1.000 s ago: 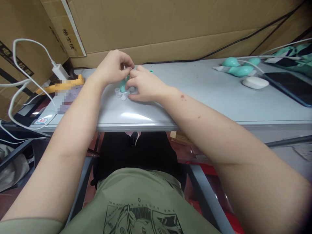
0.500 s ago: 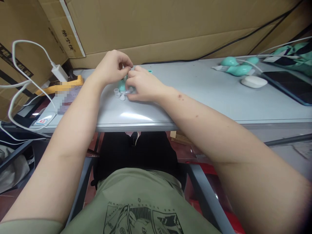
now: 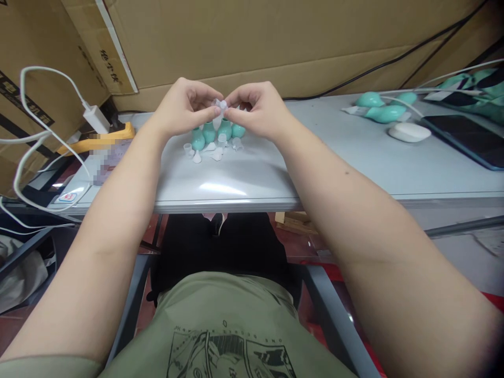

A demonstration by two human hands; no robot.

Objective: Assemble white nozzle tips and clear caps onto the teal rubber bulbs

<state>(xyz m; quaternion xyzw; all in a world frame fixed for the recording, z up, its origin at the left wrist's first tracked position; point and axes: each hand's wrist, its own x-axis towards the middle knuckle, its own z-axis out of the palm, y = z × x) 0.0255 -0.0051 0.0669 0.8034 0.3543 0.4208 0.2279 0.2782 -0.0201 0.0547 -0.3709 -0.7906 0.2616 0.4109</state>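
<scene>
My left hand (image 3: 181,109) and my right hand (image 3: 260,110) meet at the fingertips over the table. Pinched in the left fingers is a small clear plastic piece (image 3: 216,103), partly hidden. The right thumb and fingers close on a small white plastic piece (image 3: 223,104) touching it; its exact kind is unclear. Below the hands stands a cluster of several small round teal bottles (image 3: 198,139), partly covered by the fingers. In front of them lie a white cone-shaped piece (image 3: 197,157), a small clear cup (image 3: 189,150) and other translucent plastic bits (image 3: 237,144).
Several larger teal bulb-shaped things (image 3: 388,113), a white rounded case (image 3: 409,132) and a dark phone or tablet (image 3: 468,137) lie at the right. White cables, a charger (image 3: 95,118) and a yellow object (image 3: 114,137) are at the left. Cardboard (image 3: 255,42) walls the back.
My right hand has lifted from the plastic pieces on the table and moved up and right, now holding a white piece against the left hand's. The teal bottles show more.
</scene>
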